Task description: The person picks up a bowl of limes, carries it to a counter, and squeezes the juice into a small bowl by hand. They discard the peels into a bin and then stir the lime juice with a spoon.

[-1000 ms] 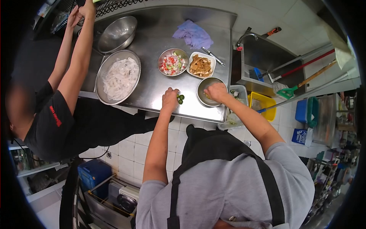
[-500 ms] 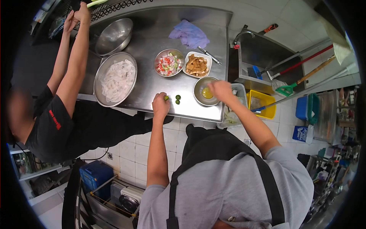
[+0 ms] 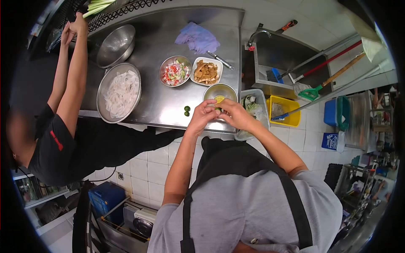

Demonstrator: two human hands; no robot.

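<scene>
My left hand (image 3: pixel 203 117) and my right hand (image 3: pixel 235 114) meet fingertip to fingertip at the near rim of a steel bowl (image 3: pixel 227 87). Pinched between them is a small green lime (image 3: pixel 218 109), mostly covered by fingers. Yellow contents (image 3: pixel 219 99) show inside the bowl, past my fingers. Two more small limes (image 3: pixel 187 111) lie on the steel table (image 3: pixel 162 101), left of my left hand. Behind the bowl stand a white dish of brown fried pieces (image 3: pixel 207 71) and a metal bowl of chopped red, white and green vegetables (image 3: pixel 176 72).
A large bowl of white strips (image 3: pixel 121 92) and a tilted steel bowl (image 3: pixel 117 45) stand at left. A co-worker's arms (image 3: pixel 76 71) reach up there. A peeler-like tool (image 3: pixel 220 60) and purple cloth (image 3: pixel 197 38) lie at the back. Bins (image 3: pixel 295 111) and a sink (image 3: pixel 282 55) flank the right.
My left hand has moved right with the lime, away from the two others, to join my right hand. My right hand has drawn back to the bowl's near rim. The view has shifted slightly.
</scene>
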